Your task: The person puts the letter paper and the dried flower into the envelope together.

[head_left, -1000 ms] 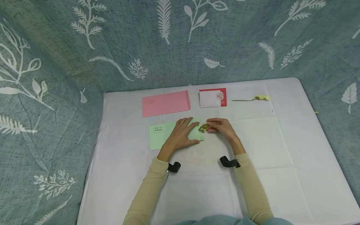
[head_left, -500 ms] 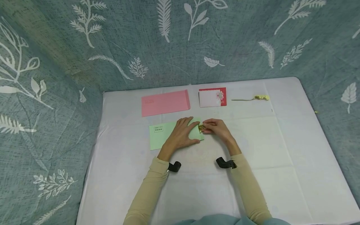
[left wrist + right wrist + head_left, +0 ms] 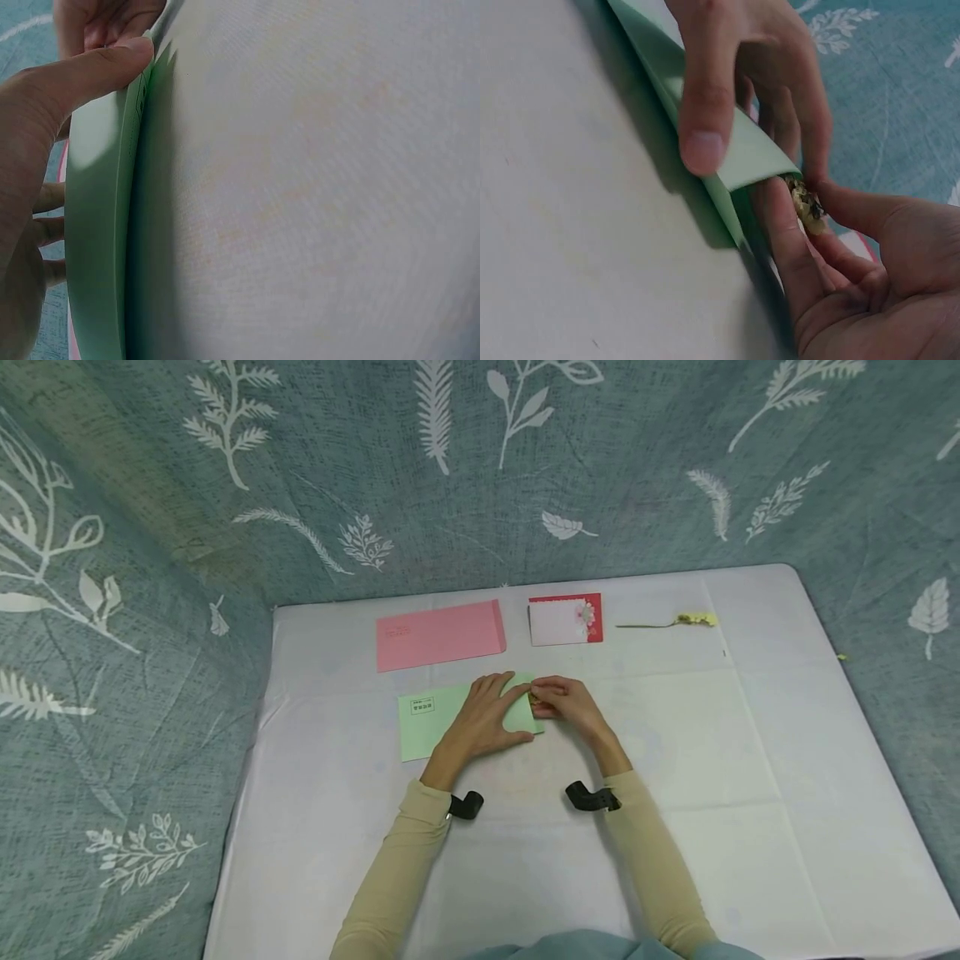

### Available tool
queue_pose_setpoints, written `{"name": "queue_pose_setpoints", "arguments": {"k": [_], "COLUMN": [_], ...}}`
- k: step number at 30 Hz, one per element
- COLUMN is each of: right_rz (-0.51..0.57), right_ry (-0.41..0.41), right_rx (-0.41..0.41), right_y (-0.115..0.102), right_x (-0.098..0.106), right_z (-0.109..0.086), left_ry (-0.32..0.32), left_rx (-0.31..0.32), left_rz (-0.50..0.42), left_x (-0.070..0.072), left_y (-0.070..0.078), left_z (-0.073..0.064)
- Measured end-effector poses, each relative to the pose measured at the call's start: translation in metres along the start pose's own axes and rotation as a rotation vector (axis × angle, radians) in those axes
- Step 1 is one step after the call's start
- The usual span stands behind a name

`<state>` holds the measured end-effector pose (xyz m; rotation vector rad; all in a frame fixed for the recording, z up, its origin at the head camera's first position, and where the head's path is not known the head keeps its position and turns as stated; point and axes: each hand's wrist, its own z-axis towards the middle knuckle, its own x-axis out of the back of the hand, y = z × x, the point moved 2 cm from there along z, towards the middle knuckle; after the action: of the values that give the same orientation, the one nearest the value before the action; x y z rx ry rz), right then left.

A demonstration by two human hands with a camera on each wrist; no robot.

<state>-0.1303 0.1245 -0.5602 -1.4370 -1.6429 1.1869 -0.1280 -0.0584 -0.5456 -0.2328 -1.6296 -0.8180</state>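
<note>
Head view: holding the green envelope (image 3: 435, 725) by its edges with the left hand (image 3: 483, 718); with the right hand (image 3: 567, 702), pinching a yellowish flower (image 3: 808, 208) at the green envelope's open mouth.

On my feed, left hand (image 3: 483, 718) and right hand (image 3: 576, 703) are bare. Left sleeve (image 3: 397, 864): beige, creased; right sleeve (image 3: 658, 860): matching. I log a black, bent left wrist camera (image 3: 469, 806), a similar right wrist camera (image 3: 585, 797) and blue-green torso cloth (image 3: 577, 947).
</note>
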Motion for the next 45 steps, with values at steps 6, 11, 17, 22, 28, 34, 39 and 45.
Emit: {"name": "queue_pose_setpoints", "arguments": {"k": [6, 11, 17, 22, 28, 34, 39, 45], "right_rz": [-0.059, -0.036, -0.03, -0.042, -0.047, -0.032, -0.044, -0.143], "right_ry": [-0.009, -0.019, -0.019, -0.032, -0.061, -0.058, -0.058, -0.042], "right_rx": [0.0, 0.004, -0.004, -0.002, -0.005, 0.006, 0.022, 0.02], "right_y": [-0.001, -0.003, -0.006, -0.007, -0.004, -0.002, -0.001, 0.0], "right_x": [-0.004, 0.001, 0.014, 0.02, 0.018, 0.015, 0.012, 0.005], "right_z": [0.001, 0.0, -0.004, -0.006, -0.003, -0.002, -0.001, 0.002], "left_ry": [0.011, 0.006, 0.008, 0.014, 0.019, 0.015, 0.007, 0.018], "left_rx": [-0.006, 0.001, -0.001, 0.0, 0.0, -0.007, 0.005, -0.011], "left_rz": [-0.005, 0.0, 0.0, 0.001, 0.01, -0.006, 0.013, -0.003], "left_x": [0.001, 0.001, 0.002, 0.003, 0.003, 0.003, 0.002, 0.001], "left_y": [0.001, 0.001, 0.001, 0.0, 0.0, 0.003, 0.002, 0.001], "left_z": [0.001, 0.001, 0.002, 0.001, 0.001, 0.004, 0.004, 0.004]}}
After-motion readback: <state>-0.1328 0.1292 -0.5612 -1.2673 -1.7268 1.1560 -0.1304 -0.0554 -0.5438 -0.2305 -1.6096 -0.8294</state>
